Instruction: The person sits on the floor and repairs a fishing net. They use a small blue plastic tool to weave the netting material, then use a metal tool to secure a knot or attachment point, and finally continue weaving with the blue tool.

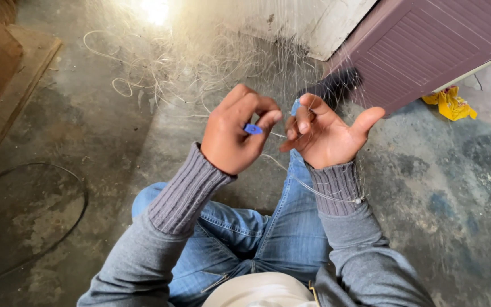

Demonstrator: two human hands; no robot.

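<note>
1. My left hand (235,132) curls shut, pinching a small blue piece (252,129) between thumb and forefinger.
2. My right hand (326,135) sits just beside it, palm up, thumb spread wide, fingertips pressing a second pale-blue bit (295,107), which is perhaps plastic but too small to tell.
3. Thin clear line (313,190) runs between both hands and across my right cuff.
4. A fine net (200,62) lies heaped on the concrete floor (115,131) beyond.

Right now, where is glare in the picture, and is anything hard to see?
Head view: strong glare whitens the floor at top centre; the fine net nearly vanishes against it; the left hand and right hand are evenly lit and sharp.
</note>
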